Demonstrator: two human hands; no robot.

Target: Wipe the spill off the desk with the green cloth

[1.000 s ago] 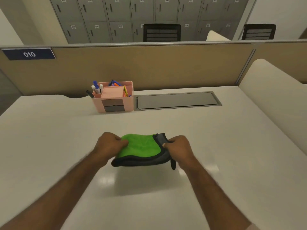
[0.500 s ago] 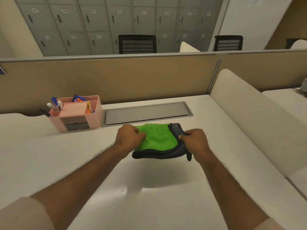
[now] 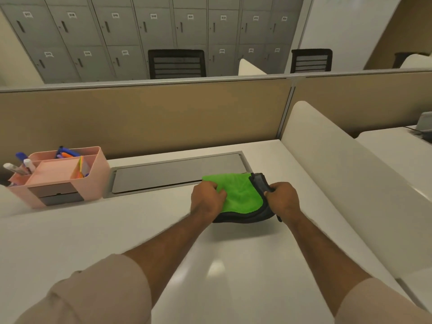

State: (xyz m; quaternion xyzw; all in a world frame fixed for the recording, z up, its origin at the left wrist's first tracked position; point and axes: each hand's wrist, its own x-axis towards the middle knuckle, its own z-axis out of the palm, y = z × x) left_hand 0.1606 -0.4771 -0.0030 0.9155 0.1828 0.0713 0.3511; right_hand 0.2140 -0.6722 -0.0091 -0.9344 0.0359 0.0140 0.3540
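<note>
The green cloth (image 3: 240, 195), bright green on top with a dark grey edge and underside, is folded and held between both hands just above the white desk (image 3: 117, 230). My left hand (image 3: 207, 201) grips its left edge. My right hand (image 3: 282, 198) grips its right, grey-edged side. The cloth sits near the desk's far right part, in front of the grey cable flap. I see no spill on the desk surface.
A pink desk organizer (image 3: 58, 176) with pens stands at the far left. A grey cable flap (image 3: 173, 175) lies along the back edge, below the tan partition (image 3: 163, 118). A white side divider (image 3: 339, 171) bounds the desk on the right.
Both hands have carried the cloth away from me and to the right, toward the cable flap and the side divider. My view has turned right, so the organizer now sits at the left.
</note>
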